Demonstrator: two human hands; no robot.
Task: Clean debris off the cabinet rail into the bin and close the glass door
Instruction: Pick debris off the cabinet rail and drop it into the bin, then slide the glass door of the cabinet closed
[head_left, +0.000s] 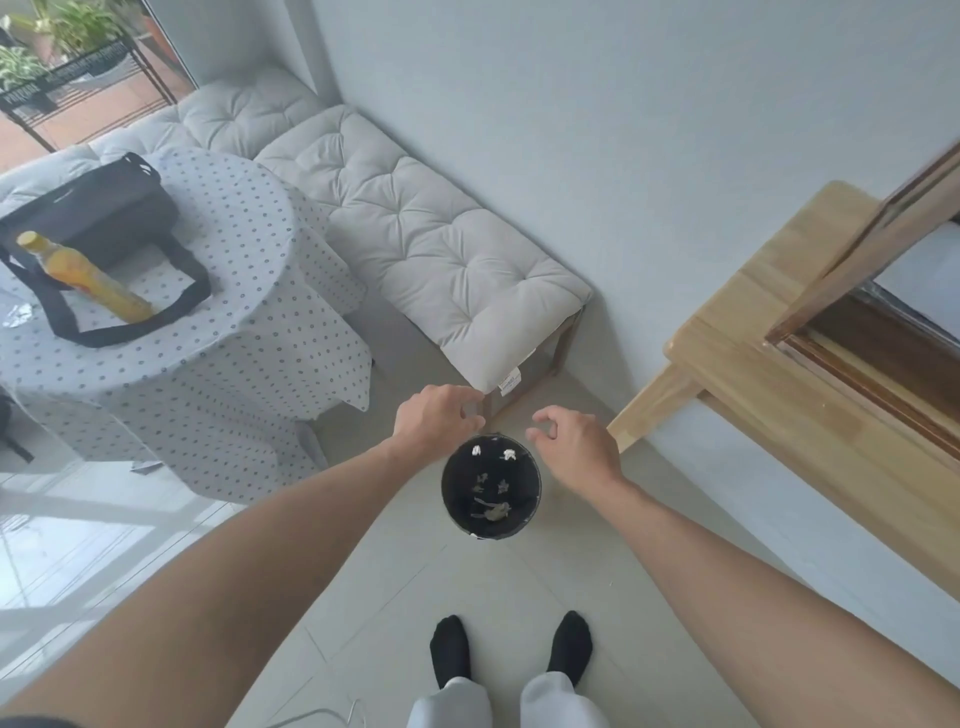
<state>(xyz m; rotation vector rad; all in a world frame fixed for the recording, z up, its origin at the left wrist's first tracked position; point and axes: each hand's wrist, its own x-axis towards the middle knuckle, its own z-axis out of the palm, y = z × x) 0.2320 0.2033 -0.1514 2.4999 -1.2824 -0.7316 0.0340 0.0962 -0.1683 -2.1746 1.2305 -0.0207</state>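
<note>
A small round black bin (530, 512) stands on the pale floor tiles in front of my feet. Several scraps of white and grey debris (493, 512) lie or fall inside it. My left hand (434, 421) hovers over the bin's far left rim, fingers curled and apart. My right hand (576, 449) hovers over the far right rim, fingers spread, nothing held. The wooden cabinet (769, 332) stands at the right, with its framed glass door (862, 244) swung open and the dark rail (878, 384) along the opening's lower edge.
A cushioned bench (415, 244) runs along the wall beyond the bin. At the left is a round table with a dotted cloth (223, 332), carrying a black bag (98, 218) and a yellow bottle (88, 278). My socked feet (511, 649) stand just behind the bin.
</note>
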